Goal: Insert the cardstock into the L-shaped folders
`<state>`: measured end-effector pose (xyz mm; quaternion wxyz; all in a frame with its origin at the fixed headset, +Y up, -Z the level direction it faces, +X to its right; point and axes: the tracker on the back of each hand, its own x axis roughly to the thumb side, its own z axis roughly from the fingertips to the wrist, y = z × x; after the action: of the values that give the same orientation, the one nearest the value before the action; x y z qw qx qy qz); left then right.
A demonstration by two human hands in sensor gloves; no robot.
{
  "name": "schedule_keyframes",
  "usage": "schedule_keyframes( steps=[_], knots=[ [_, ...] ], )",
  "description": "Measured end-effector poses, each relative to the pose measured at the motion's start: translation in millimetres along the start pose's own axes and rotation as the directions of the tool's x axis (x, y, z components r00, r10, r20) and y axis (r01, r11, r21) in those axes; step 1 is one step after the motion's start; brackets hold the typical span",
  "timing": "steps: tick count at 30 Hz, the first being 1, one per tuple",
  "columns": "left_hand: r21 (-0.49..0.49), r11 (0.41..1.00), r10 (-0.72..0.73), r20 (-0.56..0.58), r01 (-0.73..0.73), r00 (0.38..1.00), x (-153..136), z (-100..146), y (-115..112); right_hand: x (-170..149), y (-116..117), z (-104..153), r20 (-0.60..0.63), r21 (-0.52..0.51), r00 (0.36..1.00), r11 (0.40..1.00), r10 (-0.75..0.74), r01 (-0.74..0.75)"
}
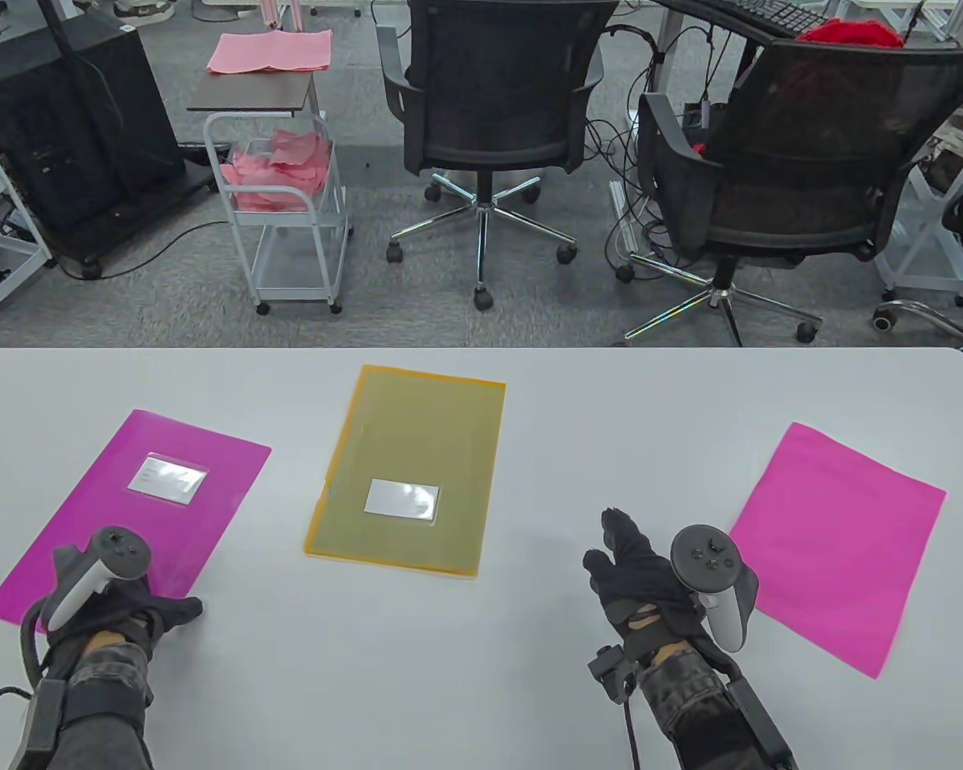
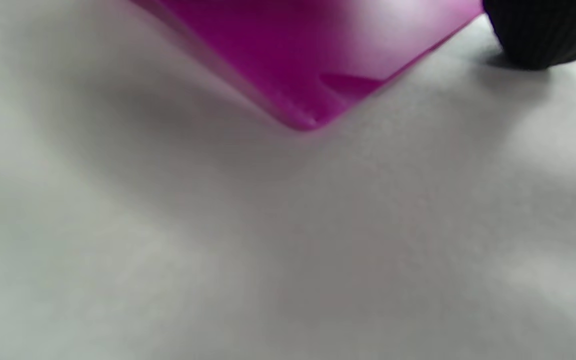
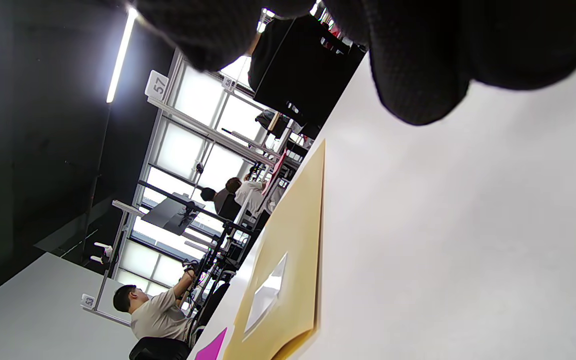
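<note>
Folders: one magenta [image 1: 128, 505], one yellow [image 1: 409, 469]; one pink cardstock sheet [image 1: 839, 545].

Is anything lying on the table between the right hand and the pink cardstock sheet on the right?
Nothing visible. The right hand hovers open just left of the pink cardstock, with only bare table between them. The yellow folder lies on the hand's other side, out of that path.
</note>
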<state>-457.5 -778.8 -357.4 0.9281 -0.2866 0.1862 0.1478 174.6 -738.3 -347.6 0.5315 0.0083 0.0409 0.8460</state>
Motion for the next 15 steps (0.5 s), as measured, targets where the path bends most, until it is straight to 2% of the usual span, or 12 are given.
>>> schedule_keyframes(
  steps=[1,2,5,9,15],
  knots=[
    [-0.074,0.997,0.024,-0.001,-0.024,1.000,-4,-5,0,0,0,0,0.000,0.000,1.000,1.000,0.000,0.000],
    [-0.077,0.996,0.033,-0.003,-0.033,0.999,-3,-5,2,0,0,0,0.001,0.001,1.000,1.000,0.000,0.000],
    [-0.011,0.991,-0.133,-0.030,0.132,0.991,8,-3,15,-1,0,-1,0.000,0.009,1.000,1.000,-0.001,0.001],
    [0.036,0.984,-0.172,-0.026,0.173,0.985,19,0,16,0,1,-1,0.002,0.014,1.000,1.000,0.007,-0.007],
    [0.225,0.898,-0.378,-0.049,0.379,0.924,39,7,13,3,5,-1,0.016,0.039,0.999,0.999,0.031,-0.032]
  ],
)
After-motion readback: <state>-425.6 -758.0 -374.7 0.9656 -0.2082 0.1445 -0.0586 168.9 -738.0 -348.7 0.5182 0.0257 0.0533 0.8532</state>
